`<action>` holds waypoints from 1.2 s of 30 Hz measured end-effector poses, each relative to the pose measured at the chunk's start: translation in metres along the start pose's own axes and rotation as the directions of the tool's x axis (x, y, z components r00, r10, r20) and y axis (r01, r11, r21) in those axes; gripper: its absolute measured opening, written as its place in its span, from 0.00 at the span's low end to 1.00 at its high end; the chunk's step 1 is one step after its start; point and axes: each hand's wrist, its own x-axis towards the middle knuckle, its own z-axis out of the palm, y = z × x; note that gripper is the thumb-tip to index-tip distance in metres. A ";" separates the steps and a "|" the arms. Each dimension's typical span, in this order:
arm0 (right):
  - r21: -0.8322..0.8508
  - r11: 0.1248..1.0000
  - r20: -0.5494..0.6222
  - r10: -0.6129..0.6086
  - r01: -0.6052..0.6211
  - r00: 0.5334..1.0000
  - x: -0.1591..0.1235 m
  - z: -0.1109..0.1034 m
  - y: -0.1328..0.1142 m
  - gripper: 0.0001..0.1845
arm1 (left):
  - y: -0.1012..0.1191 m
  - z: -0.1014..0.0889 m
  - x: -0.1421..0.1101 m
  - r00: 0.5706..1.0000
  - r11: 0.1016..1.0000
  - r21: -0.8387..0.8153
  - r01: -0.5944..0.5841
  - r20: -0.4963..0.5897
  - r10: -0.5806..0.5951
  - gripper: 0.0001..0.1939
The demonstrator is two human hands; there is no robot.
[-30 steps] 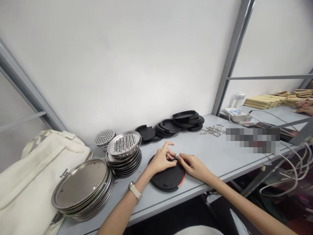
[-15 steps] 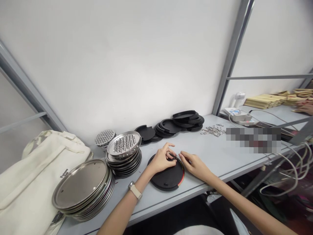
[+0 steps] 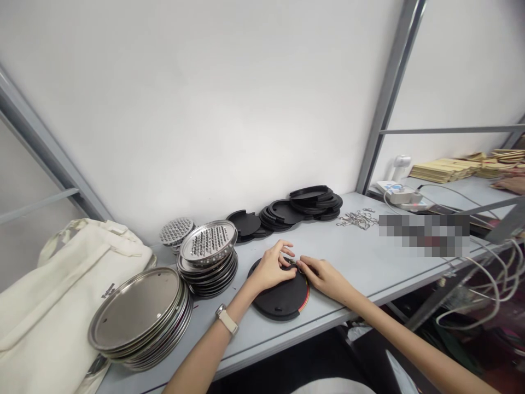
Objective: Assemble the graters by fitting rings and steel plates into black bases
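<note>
In front of me a round black disc-shaped base (image 3: 281,302) lies on the table, with a red and yellow edge showing along its right side. My left hand (image 3: 274,267) rests over its far part, thumb and index finger closed around a small metal piece (image 3: 292,262) near the rim. From the right, my right hand (image 3: 324,278) pinches at the same piece, its fingertips nearly touching those of the left. The fingers partly hide the piece, so its exact shape cannot be made out.
Stacked round metal plates (image 3: 137,312) and perforated grater discs (image 3: 209,243) stand at left beside a cream bag (image 3: 61,306). More black bases (image 3: 287,212) lie along the wall. Loose metal wire pieces (image 3: 357,219) lie right of them. White cables (image 3: 492,295) hang at right; another person's hand (image 3: 511,183) shows far right.
My right hand has shifted slightly left and down, bringing its fingertips closer to the left ones on the small metal piece. The left hand and the black base have hardly moved.
</note>
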 end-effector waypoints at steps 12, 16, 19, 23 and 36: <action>0.030 0.999 0.016 -0.020 0.019 1.000 -0.001 0.000 -0.003 0.19 | -0.001 0.000 0.000 1.000 1.000 0.012 0.022 -0.020 -0.022 0.29; 0.027 0.999 -0.003 -0.025 0.025 1.000 -0.001 0.000 -0.004 0.18 | -0.002 0.001 0.000 1.000 1.000 -0.009 0.018 -0.004 -0.018 0.30; 0.026 0.999 -0.009 -0.034 0.035 0.999 -0.002 0.000 -0.003 0.18 | -0.002 0.001 0.000 1.000 1.000 -0.027 0.014 0.000 -0.014 0.31; 0.013 1.000 -0.080 -0.012 0.013 0.997 -0.002 0.000 0.000 0.18 | -0.001 0.001 0.001 1.000 0.999 -0.050 -0.008 0.003 0.008 0.30; -0.022 1.000 -0.019 -0.016 0.016 1.000 -0.001 0.001 0.000 0.17 | 0.000 0.001 0.000 0.999 1.000 0.000 -0.014 -0.043 0.014 0.27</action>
